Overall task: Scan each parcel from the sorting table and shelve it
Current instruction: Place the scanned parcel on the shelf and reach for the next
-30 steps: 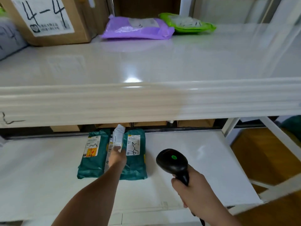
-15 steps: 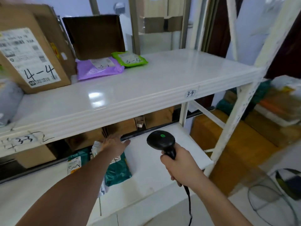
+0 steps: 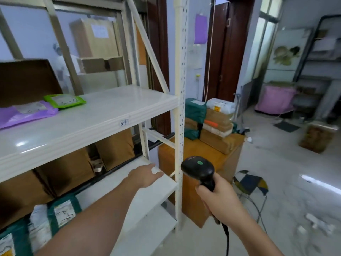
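I have my left hand point(image 3: 145, 175) out flat over the right end of the lower white metal shelf point(image 3: 162, 189), fingers released and grasping nothing. My right hand point(image 3: 219, 198) is clenched round the handle of the black corded barcode scanner point(image 3: 200, 169), its green light facing up.

The shelved parcels sit at the near left of that lower shelf: dark green plastic mailer bags with white labels point(image 3: 63, 212) and a white one point(image 3: 39, 228) between them. They look soft and light, probably slick, so I would pinch an edge or lay a palm flat across the label.

On the upper shelf, tagged 3-4, a purple poly mailer point(image 3: 24, 113) and a small lime-green one point(image 3: 64, 101) lie touching at the far left. To the right, beyond the upright, stacked brown cartons and green bags point(image 3: 210, 119) rest on an orange-brown bench point(image 3: 193, 150); those cartons look stiffer, better gripped by two sides.
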### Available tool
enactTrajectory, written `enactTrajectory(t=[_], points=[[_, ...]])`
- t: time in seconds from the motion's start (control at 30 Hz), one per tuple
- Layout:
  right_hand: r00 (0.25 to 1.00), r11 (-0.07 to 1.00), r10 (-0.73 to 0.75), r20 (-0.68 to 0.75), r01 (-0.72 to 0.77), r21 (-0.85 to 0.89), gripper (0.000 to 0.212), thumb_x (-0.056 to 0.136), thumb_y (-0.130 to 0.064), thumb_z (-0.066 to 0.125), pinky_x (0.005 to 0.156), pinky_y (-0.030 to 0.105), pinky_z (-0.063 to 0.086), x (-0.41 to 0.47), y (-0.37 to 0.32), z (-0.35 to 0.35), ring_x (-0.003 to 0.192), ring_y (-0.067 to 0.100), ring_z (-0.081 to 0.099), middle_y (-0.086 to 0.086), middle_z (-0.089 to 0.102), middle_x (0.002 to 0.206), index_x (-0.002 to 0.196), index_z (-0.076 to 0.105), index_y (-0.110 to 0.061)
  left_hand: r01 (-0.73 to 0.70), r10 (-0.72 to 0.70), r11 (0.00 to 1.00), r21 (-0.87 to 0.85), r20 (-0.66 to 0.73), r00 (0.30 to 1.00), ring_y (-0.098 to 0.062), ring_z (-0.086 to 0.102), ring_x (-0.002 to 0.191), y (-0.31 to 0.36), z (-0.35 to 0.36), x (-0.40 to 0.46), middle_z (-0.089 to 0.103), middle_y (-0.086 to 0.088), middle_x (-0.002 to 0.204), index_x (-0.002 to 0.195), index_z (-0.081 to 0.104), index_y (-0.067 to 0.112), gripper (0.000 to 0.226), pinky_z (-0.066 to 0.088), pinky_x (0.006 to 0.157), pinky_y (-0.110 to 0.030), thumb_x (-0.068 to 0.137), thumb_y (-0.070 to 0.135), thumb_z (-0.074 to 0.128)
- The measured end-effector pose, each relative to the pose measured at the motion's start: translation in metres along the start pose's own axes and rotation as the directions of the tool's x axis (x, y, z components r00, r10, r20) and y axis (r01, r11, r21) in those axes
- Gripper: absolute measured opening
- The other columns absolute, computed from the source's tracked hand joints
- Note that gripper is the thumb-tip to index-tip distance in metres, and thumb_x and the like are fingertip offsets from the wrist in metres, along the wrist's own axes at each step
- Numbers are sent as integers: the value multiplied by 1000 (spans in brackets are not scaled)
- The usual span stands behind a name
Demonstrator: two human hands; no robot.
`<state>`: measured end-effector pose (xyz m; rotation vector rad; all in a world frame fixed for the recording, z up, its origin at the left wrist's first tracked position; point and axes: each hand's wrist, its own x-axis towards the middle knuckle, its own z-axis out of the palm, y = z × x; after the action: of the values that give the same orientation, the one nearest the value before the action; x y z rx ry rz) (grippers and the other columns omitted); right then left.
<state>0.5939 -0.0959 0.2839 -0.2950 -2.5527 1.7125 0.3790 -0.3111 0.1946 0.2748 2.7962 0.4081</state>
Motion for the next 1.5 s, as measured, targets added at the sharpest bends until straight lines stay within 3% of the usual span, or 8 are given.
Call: enactTrajectory(t=[0.1,0.2,0.47,0.6,0.77,0.9,1.17,1.5], points=[[997,1000,3,-72,-4,-15,6,91,-19,60,53,30,46,-7,15,-54,57,16,55,-2,59,61,91,60,-25,-85,85,996,12,3,996,-27,41,148,73,7,7,35,-1,166,162,27,28,82,37,119,-46,97,75,40],[989,999,-14,-144,9,-40,2,89,-19,59,55,32,45,-9,32,-104,55,17,54,-1,56,59,90,59,-21,-136,136,990,-29,-7,991,-27,48,143,134,16,18,37,-2,165,161,28,31,83,43,113,-46,94,78,41],[982,999,5,-191,-12,-39,3,89,-20,58,50,32,42,24,63,-187,54,20,50,3,52,60,90,58,-17,-210,209,975,-76,-19,978,-28,41,147,241,38,64,37,-3,165,161,30,31,82,38,118,-48,93,77,43],[974,998,7,-227,-20,-56,8,86,-22,60,59,37,44,64,74,-215,58,20,52,5,53,63,91,59,-15,-227,225,972,-62,-31,974,-27,42,147,273,38,106,38,-1,164,160,31,34,85,38,117,-51,90,80,42],[971,998,40,-237,-50,-38,18,79,-30,60,58,39,45,130,82,-241,57,20,52,4,55,62,91,60,-16,-223,223,975,-13,-29,974,-28,41,148,303,26,178,38,-1,165,159,31,35,88,37,118,-53,87,84,40],[965,999,20,-262,-28,-24,3,88,-18,60,57,38,46,188,86,-262,56,19,51,6,55,64,91,61,-16,-228,230,973,32,-41,972,-30,40,148,324,12,240,38,-1,165,159,31,35,88,38,118,-53,87,85,37],[959,997,70,-276,-60,43,5,92,-14,59,51,31,50,291,100,-311,55,18,53,9,56,69,97,60,-16,-256,257,964,67,-7,966,-28,37,151,379,-1,351,34,-1,167,161,30,30,82,35,120,-52,95,77,40],[985,999,-1,-172,-6,-36,5,87,-18,61,57,40,51,452,128,-398,55,19,54,6,59,65,91,60,-21,-116,112,986,-121,-41,993,-31,45,144,447,-19,496,44,-6,161,159,34,26,93,38,117,-51,88,85,38]])
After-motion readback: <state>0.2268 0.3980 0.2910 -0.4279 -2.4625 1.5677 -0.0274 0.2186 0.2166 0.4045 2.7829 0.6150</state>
